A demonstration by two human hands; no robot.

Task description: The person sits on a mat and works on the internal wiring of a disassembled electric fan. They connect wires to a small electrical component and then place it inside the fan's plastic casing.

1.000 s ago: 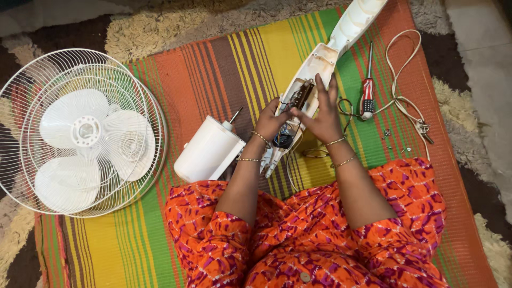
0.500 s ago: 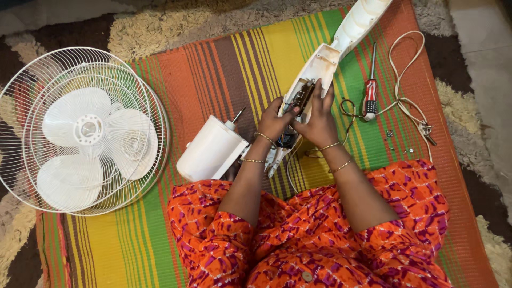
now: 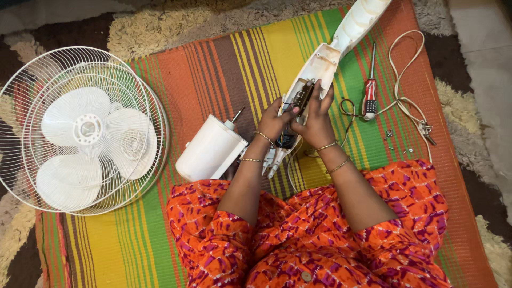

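Note:
A white fan stand housing (image 3: 341,40) lies opened on the striped mat (image 3: 213,69), its inner switch assembly (image 3: 303,97) exposed. My left hand (image 3: 275,121) and my right hand (image 3: 317,118) both grip that dark switch assembly at the housing's near end. Beside my left wrist lies the white cylindrical fan motor (image 3: 211,150), its shaft pointing away from me. Both wrists wear thin bangles.
A white fan grille with blades (image 3: 80,128) lies at the left. A red-handled screwdriver (image 3: 369,96), a white power cord (image 3: 405,80) with a plug, and small screws (image 3: 389,134) lie to the right. A shaggy rug borders the mat.
Both hands have stayed on the switch assembly with small finger shifts. The view has moved slightly; nothing else has changed place.

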